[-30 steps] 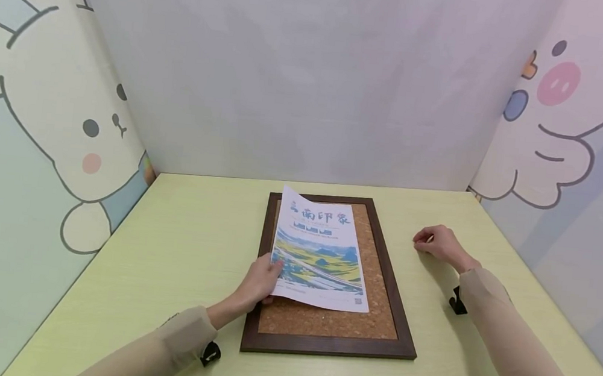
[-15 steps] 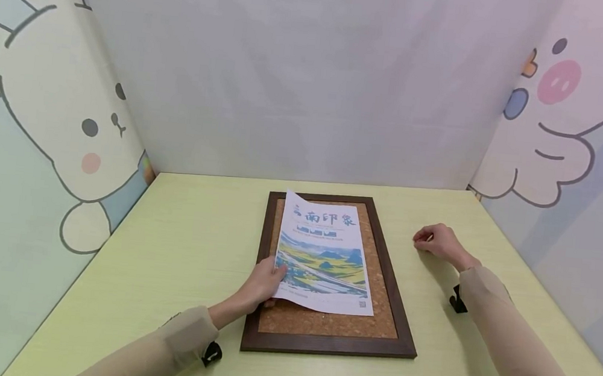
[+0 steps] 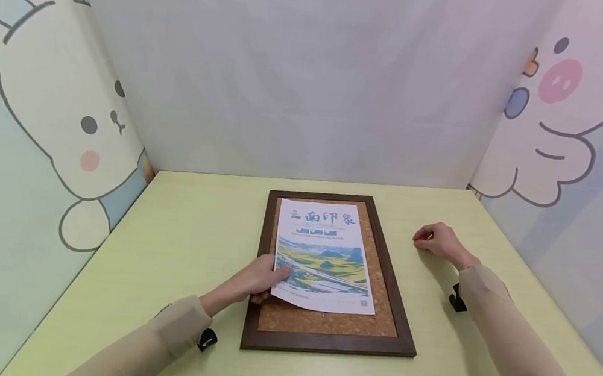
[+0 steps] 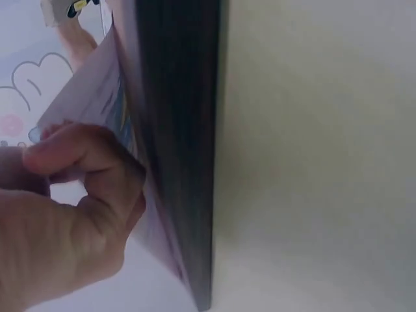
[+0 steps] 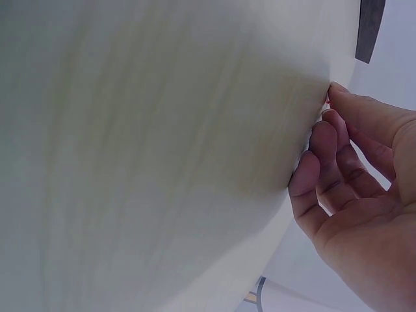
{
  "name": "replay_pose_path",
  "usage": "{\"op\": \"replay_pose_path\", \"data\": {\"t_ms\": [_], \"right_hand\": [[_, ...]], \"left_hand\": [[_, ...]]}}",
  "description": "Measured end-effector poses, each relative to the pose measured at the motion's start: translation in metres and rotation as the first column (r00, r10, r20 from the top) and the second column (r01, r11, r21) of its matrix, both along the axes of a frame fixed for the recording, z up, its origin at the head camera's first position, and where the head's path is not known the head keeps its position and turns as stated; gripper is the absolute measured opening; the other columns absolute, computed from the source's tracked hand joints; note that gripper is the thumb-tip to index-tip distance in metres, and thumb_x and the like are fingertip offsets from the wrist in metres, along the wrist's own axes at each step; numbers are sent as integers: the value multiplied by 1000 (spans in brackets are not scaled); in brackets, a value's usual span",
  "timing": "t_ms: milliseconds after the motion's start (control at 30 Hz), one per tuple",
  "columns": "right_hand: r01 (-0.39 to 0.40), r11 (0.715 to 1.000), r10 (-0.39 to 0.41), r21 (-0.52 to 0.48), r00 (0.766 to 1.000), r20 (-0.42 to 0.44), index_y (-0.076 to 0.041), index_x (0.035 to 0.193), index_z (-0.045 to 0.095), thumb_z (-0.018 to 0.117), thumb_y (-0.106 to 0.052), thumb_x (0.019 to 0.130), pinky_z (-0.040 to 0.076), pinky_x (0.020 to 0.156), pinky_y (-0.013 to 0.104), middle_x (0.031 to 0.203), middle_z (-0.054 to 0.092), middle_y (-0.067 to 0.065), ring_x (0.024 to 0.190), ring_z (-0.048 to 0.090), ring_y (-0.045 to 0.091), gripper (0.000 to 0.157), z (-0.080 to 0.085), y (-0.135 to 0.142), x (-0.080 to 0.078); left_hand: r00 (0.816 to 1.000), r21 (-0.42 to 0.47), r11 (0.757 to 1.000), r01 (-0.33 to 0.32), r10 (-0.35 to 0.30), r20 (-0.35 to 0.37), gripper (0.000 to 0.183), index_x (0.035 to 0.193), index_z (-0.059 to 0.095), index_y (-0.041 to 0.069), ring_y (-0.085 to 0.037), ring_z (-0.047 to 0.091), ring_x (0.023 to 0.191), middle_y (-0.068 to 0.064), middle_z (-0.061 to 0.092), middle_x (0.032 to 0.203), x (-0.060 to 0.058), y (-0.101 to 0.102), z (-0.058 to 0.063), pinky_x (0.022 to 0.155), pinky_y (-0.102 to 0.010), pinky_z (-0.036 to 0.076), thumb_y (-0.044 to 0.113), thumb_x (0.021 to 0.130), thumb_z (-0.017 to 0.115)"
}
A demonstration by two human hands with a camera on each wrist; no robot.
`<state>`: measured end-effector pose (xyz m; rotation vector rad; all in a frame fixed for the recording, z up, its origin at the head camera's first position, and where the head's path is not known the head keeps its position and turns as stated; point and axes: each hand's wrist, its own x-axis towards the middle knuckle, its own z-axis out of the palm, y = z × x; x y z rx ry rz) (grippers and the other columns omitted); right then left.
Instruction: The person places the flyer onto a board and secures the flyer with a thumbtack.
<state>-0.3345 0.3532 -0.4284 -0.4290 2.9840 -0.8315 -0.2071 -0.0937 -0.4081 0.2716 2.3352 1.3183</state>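
Observation:
A printed poster (image 3: 322,256) with blue lettering and a green-and-blue landscape lies over the brown-framed cork board (image 3: 332,325). Its lower part bows up slightly off the cork. My left hand (image 3: 259,276) pinches the poster's lower left edge, thumb on top and the other fingers underneath. In the left wrist view the curled left hand (image 4: 84,208) is close beside the dark frame. To the right of the board, my right hand (image 3: 440,244) rests on the table, fingertips together. A tiny red thing (image 5: 328,101) shows between thumb and finger in the right wrist view; its kind is mostly hidden.
The pale green table (image 3: 195,220) meets a grey back wall (image 3: 312,80). Side walls carry a cartoon rabbit (image 3: 88,143) and a pig (image 3: 559,116). A black strap end (image 3: 457,298) hangs below the right sleeve.
The poster's top left corner has come down onto the board, and the sheet has shifted slightly right and straightened. My left thumb has slid a little right; my right hand has stayed put.

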Motion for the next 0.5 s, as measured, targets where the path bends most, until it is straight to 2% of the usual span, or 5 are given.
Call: {"op": "replay_pose_path", "data": {"t_ms": [167,233,300,400,500], "right_hand": [[-2,1000,2,-2,1000,-2,3,92,72,72,-8,84,41,59,23,82,71,14,64,51,9,13,2,-1,0],[-1,1000,1,0,1000,-3,3,92,71,72,-9,85,41,59,23,83,71,14,64,51,8,14,3,-2,0],[9,1000,-9,1,1000,3,2,93,71,71,-11,86,42,59,23,83,70,13,65,51,8,15,4,-4,-1],[17,1000,-16,-22,1000,22,3,97,70,69,-12,88,45,59,24,85,70,15,66,55,11,18,8,-9,-5],[20,998,-17,-67,999,47,6,101,68,66,-10,90,50,60,28,88,69,19,68,62,18,19,14,-16,-12]], "left_hand": [[993,-278,960,20,-50,-102,38,69,59,7,-10,31,34,0,46,44,-6,-10,13,36,-23,26,30,99,54],[985,-344,939,-1,-59,-165,41,62,50,9,-11,33,39,1,46,47,-8,-13,15,40,-24,26,29,97,57],[972,-360,932,-26,-61,-228,35,67,50,10,-13,37,45,0,48,54,-10,-15,15,44,-25,28,27,95,61],[931,-388,921,-37,-109,-348,21,84,57,9,-18,46,67,-4,54,76,-12,-16,9,59,-30,37,27,91,66],[880,-440,898,-7,-203,-430,34,107,62,7,-29,49,102,-13,57,111,-12,-17,1,83,-43,42,32,88,71]]}}
